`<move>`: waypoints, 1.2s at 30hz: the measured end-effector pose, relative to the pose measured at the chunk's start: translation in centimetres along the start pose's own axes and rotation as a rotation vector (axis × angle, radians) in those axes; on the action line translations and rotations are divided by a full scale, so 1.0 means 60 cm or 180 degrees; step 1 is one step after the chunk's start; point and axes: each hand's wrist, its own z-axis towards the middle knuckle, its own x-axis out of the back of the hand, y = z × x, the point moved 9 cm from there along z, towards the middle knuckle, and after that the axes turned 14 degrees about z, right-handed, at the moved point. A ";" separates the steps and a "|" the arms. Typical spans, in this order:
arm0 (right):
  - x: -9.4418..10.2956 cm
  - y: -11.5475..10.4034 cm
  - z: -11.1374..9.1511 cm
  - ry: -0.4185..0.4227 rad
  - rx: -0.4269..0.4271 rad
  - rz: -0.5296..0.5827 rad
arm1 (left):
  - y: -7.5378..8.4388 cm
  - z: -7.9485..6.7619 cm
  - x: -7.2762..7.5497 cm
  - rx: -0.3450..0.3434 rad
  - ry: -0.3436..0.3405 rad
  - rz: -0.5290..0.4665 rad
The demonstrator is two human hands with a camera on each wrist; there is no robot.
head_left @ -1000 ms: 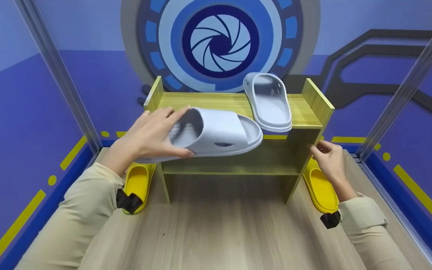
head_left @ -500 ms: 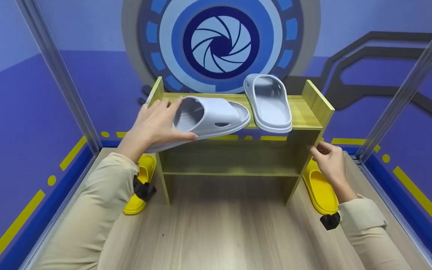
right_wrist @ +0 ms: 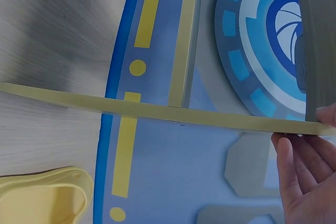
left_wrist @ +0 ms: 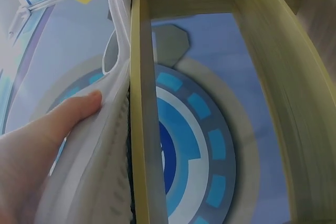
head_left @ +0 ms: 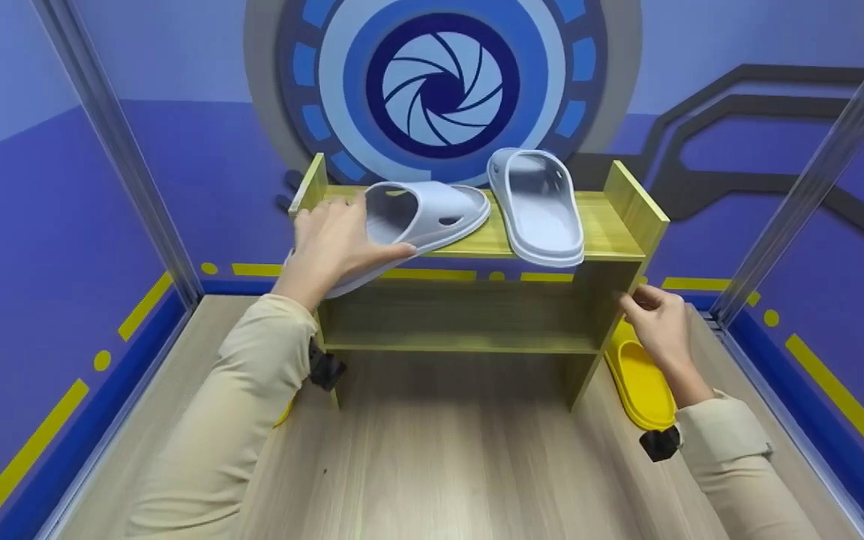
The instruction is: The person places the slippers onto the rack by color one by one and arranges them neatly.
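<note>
My left hand grips a pale grey slipper by its heel end, thumb along the near side, toe pointing right. The slipper overlaps the top board of a small wooden shoe rack. In the left wrist view its sole lies right along that board. The matching grey slipper rests on the top board's right half, its open heel end toward me. My right hand pinches the front edge of the rack's right side panel between thumb and fingers.
A yellow slipper lies on the wood-look floor right of the rack. Another yellow slipper at the left is mostly hidden behind my left forearm. A middle shelf spans the rack. Metal posts and blue walls enclose the space.
My left hand has carried the grey slipper away from me and lower onto the rack's top left, its toe swinging away from me. The right hand has stayed put.
</note>
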 end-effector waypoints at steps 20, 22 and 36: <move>0.000 0.000 -0.002 0.0036 -0.0044 -0.0085 | -0.006 -0.005 -0.001 0.0056 0.0086 0.0035; 0.001 0.000 -0.002 0.0023 -0.0052 -0.0056 | -0.010 -0.017 -0.001 -0.0006 0.0104 0.0021; -0.001 0.003 -0.003 -0.0031 -0.0065 -0.0015 | -0.040 -0.097 0.001 -0.0553 0.0054 -0.0530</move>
